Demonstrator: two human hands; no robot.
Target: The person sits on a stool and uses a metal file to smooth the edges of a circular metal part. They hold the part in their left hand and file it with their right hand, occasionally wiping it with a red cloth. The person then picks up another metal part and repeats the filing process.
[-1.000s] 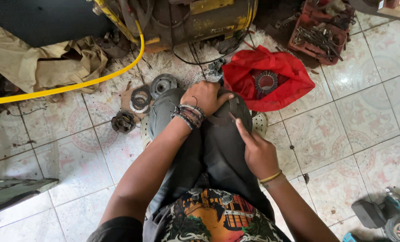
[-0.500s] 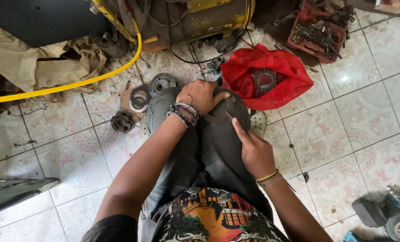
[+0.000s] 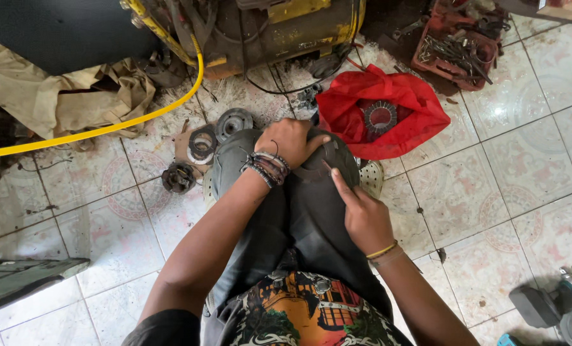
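Dark grey trousers (image 3: 311, 224) cover the person's bent knees, seen from the head camera looking straight down. The left hand (image 3: 289, 142) rests on top of the right knee area, fingers curled over the cloth near the kneecap; whether it pinches the fabric or only presses on it I cannot tell. Beaded bracelets (image 3: 268, 168) circle that wrist. The right hand (image 3: 361, 214) lies on the outer side of the same leg, fingers stretched flat against the trousers with 1 fingertip pointing up toward the knee, holding nothing. A yellow band (image 3: 382, 250) sits on its wrist.

Just beyond the knees, a red cloth (image 3: 414, 118) lies on the tiled floor (image 3: 504, 192) with a round toothed metal part (image 3: 380, 116) sitting in it. To the left of the knees, 3 round metal parts (image 3: 199, 144) lie near each other on the tiles. A yellow hose (image 3: 94, 131) runs across the floor from the left edge toward a yellow machine (image 3: 286, 25) at the top. A red tray of tools (image 3: 456, 48) stands at the upper right.
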